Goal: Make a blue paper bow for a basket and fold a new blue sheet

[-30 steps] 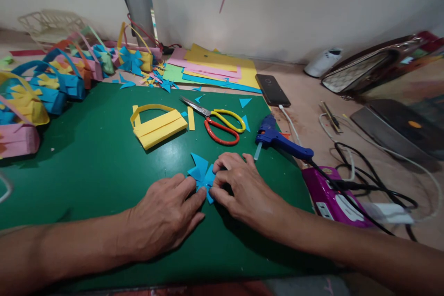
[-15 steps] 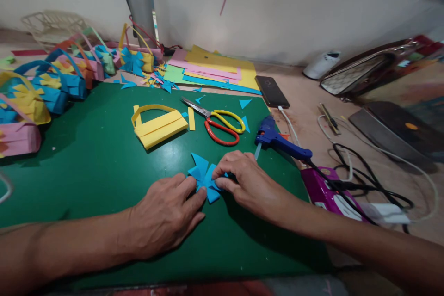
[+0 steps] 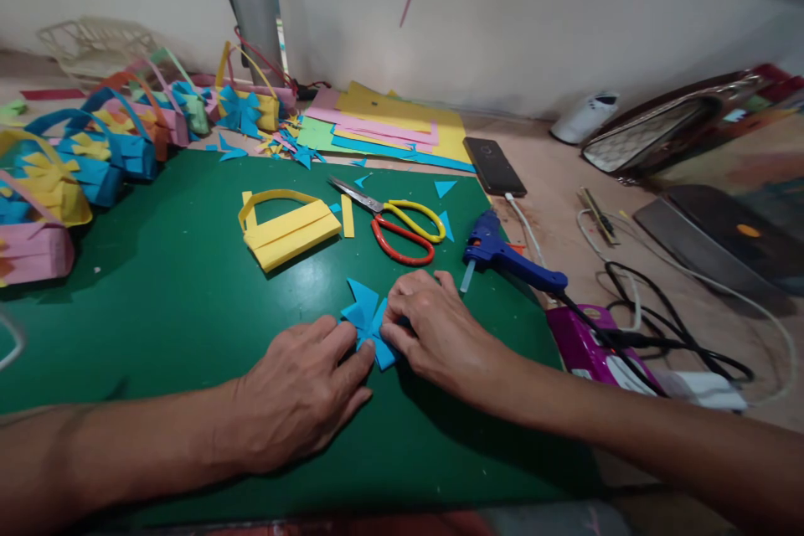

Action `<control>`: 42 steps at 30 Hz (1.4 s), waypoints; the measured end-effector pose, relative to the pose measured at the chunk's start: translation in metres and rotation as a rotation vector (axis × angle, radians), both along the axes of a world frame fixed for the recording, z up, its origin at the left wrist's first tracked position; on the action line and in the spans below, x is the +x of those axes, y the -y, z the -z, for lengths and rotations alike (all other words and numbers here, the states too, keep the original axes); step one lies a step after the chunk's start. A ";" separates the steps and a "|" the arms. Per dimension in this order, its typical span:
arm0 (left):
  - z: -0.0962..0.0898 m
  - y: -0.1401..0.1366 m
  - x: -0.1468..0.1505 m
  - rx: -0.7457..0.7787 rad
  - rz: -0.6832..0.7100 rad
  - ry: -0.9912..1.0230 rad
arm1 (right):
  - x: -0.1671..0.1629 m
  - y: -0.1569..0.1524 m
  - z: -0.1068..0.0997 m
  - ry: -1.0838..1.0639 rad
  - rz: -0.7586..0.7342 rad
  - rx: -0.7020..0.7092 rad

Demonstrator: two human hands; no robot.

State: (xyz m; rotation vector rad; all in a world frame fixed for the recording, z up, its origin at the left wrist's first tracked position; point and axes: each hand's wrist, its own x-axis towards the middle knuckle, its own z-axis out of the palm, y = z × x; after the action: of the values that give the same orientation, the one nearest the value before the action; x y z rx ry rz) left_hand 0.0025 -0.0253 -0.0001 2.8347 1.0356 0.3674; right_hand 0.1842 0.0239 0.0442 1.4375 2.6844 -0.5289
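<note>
A blue folded paper flower [image 3: 366,310] lies on the green mat [image 3: 207,301] between my two hands. My left hand [image 3: 317,381] grips its lower left edge, the thumb pressed near the flower's centre. From the other side, my right hand [image 3: 430,322] pinches a petal at the right, and its fingers hide that part. Beyond the flower lies a yellow paper basket [image 3: 292,233] with a looped handle. Scissors [image 3: 402,226] with one yellow and one red handle rest to the right of the basket, blades partly apart.
A blue glue gun [image 3: 502,255] lies at the mat's right edge, its cord running past a purple box [image 3: 584,335]. Finished paper baskets [image 3: 104,172] line the left side. Coloured paper sheets [image 3: 389,126] and a phone [image 3: 494,166] are at the back.
My right hand has shifted slightly left over the flower, its fingers closing further in on the right petal. My left hand stays in nearly the same place.
</note>
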 end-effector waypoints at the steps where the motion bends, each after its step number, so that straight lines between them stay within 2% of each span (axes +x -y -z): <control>1: 0.000 0.000 0.000 0.001 -0.001 -0.001 | 0.000 0.000 0.000 0.005 -0.001 -0.002; 17: -0.001 0.000 0.000 0.006 -0.004 0.003 | -0.002 0.000 0.006 0.000 0.006 0.050; 28: -0.001 -0.001 0.000 0.003 0.006 0.029 | -0.003 0.001 0.004 0.021 0.030 -0.001; 42: -0.001 -0.001 0.001 0.027 -0.009 0.014 | -0.003 0.001 0.006 0.000 0.035 0.018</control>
State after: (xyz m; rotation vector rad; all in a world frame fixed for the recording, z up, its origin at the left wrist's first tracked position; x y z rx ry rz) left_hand 0.0033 -0.0248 0.0012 2.8477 1.0484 0.4048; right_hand 0.1809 0.0226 0.0381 1.4915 2.6748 -0.5084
